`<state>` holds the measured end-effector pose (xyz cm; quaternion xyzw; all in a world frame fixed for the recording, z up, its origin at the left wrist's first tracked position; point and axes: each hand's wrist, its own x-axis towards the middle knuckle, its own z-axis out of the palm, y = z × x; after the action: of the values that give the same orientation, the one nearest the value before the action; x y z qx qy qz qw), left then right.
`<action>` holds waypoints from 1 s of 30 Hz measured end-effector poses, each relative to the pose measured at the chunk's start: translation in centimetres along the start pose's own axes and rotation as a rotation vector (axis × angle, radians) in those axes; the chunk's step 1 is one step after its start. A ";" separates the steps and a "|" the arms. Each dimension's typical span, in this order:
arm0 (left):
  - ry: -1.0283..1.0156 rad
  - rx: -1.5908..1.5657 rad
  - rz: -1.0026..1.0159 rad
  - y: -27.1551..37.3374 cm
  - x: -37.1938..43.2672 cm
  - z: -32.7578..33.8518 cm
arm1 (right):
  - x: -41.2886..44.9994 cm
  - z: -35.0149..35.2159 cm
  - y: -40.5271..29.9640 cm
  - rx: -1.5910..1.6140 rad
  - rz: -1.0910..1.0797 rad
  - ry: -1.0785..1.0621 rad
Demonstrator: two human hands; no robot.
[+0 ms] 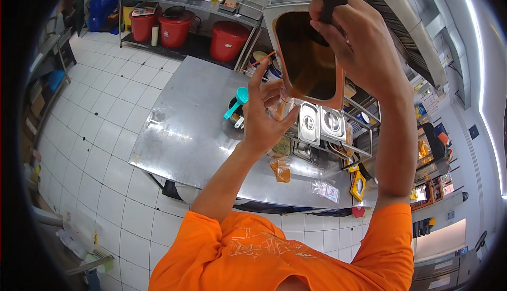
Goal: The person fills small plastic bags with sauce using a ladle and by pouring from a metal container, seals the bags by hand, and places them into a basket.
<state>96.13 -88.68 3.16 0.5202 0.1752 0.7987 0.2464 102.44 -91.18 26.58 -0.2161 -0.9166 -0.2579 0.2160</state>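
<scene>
A steel food pan (339,93) is tilted, with brown liquid inside running towards its lower corner. My right hand (358,41) grips a black handle (328,2) over the pan's opening; whether its hidden fingers also hold the pan's rim I cannot tell. Below that corner, my left hand (265,111) holds a clear plastic bag (280,108) with some brown contents, partly hidden by the fingers. A thin orange strip (261,59) shows by the left index finger. Left of this hand, a turquoise scoop (237,103) rests on a container on the steel table (178,132).
Lidded steel pans (309,123) stand right of my left hand. Bags of orange-brown contents (282,171) and a pack of clear bags (326,190) lie near the table's front edge. Red lidded buckets (229,41) sit under the far counter. A range hood (416,33) hangs at upper right.
</scene>
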 end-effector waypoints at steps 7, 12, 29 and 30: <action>0.003 -0.030 -0.020 -1.4 -0.2 -0.4 | 0.1 1.1 0.8 -0.024 -0.046 0.009; 0.002 -0.052 -0.046 -1.6 -0.2 -0.9 | 0.2 1.5 1.4 0.000 -0.064 -0.001; -0.237 -0.093 -0.780 0.3 -10.7 -16.6 | -17.6 21.3 -5.3 0.760 1.092 0.101; -0.253 -0.089 -0.882 -0.2 -11.8 -17.7 | -19.2 23.2 -6.6 0.800 1.110 0.139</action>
<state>83.94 -95.74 -12.76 0.4785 0.3138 0.5544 0.6043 108.10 -88.60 -3.66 -0.5402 -0.6789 0.2360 0.4378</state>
